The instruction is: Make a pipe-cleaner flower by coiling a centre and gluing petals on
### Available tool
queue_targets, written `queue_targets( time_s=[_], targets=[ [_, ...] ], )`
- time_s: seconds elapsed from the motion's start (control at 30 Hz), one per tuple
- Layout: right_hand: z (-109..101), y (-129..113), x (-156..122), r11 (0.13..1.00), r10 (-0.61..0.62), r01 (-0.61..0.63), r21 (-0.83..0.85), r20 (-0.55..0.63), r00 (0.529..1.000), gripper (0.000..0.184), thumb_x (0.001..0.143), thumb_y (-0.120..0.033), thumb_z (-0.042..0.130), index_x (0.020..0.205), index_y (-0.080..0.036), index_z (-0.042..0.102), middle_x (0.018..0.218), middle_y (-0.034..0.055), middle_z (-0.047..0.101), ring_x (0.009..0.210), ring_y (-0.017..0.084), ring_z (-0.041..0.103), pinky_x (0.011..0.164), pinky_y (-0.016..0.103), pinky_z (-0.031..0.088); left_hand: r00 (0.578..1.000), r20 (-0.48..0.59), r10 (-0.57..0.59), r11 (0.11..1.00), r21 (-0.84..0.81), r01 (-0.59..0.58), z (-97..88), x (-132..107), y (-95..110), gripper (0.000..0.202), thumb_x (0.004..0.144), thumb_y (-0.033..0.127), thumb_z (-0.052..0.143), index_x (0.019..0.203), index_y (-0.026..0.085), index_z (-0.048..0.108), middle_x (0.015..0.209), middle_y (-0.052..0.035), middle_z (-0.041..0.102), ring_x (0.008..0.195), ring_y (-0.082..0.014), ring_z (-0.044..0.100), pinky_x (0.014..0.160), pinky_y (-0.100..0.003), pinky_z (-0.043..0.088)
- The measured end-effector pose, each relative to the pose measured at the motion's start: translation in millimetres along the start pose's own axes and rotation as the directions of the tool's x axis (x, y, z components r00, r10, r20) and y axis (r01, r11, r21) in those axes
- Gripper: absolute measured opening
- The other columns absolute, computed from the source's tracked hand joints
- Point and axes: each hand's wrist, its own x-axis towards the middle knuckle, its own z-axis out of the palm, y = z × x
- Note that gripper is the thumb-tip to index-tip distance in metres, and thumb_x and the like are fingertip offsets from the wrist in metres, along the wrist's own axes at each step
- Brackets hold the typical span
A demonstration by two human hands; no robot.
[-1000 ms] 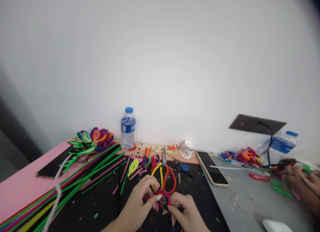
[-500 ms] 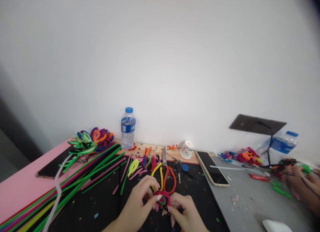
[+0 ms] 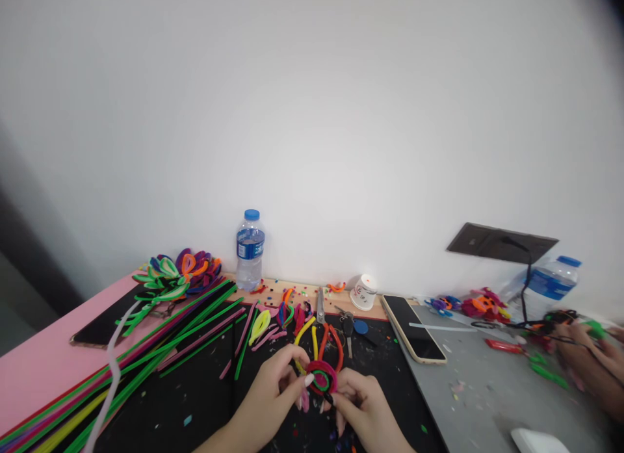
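Note:
Both of my hands meet low in the middle of the view over a black mat (image 3: 195, 394). My left hand (image 3: 275, 391) and my right hand (image 3: 361, 407) pinch a small coil of pipe cleaners (image 3: 322, 377), with pink and red rings outside and green and black inside. The coil faces the camera, held just above the mat. Fingers of both hands are curled around its edges. Bent yellow and orange pipe cleaner loops (image 3: 327, 341) lie on the mat just behind the coil.
Long green, pink and yellow pipe cleaners (image 3: 160, 346) fan across the left. Finished loop flowers (image 3: 178, 274), a water bottle (image 3: 250, 249), scissors (image 3: 320, 305), keys (image 3: 348, 324), a paper cup (image 3: 364, 292) and a phone (image 3: 413, 336) line the back. Another person's hands (image 3: 592, 359) work at the right.
The coil has risen slightly and turned to face the camera more squarely. My right hand has shifted up a little beside it. My left hand keeps its pinch.

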Motion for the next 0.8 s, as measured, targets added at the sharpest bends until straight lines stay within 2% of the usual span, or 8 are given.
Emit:
queue_targets(
  time_s=[0.23,0.6,0.8],
  targets=[
    [0.0,-1.0,1.3,0.999,-0.011,0.011,-0.033,-0.009,1.000,0.028,0.077,-0.040,0.061,0.067,-0.014,0.059,0.056,0.0008,0.063,0.035,0.007,0.050,0.037,0.015,0.038,1.000,0.006,0.002,1.000,0.004,-0.002,0.7,-0.1,-1.1,0.005,0.083,0.022,0.051,0.083,0.018,0.048,0.054,0.0033,0.058,0.050,-0.0115,0.054,0.051,-0.020,0.040],
    [1.5,1.1,-0.7,0.995,-0.018,0.017,-0.100,-0.008,1.000,0.028,0.077,-0.040,0.060,0.066,-0.015,0.059,0.055,-0.0004,0.062,0.037,0.008,0.052,0.039,0.016,0.039,0.999,-0.046,0.021,0.999,0.049,-0.019,0.3,-0.9,5.8,0.004,0.080,0.020,0.053,0.078,0.017,0.050,0.056,0.0043,0.054,0.047,-0.0101,0.053,0.048,-0.019,0.038],
    [1.3,1.8,0.1,0.994,-0.026,0.024,-0.108,-0.020,0.999,0.028,0.078,-0.041,0.059,0.067,-0.015,0.059,0.057,0.0001,0.063,0.037,0.008,0.052,0.039,0.016,0.040,0.997,-0.063,0.035,0.997,0.065,-0.031,0.4,-0.9,2.7,0.006,0.079,0.020,0.054,0.075,0.017,0.049,0.060,0.0040,0.051,0.047,-0.0086,0.050,0.046,-0.018,0.036]
  ],
)
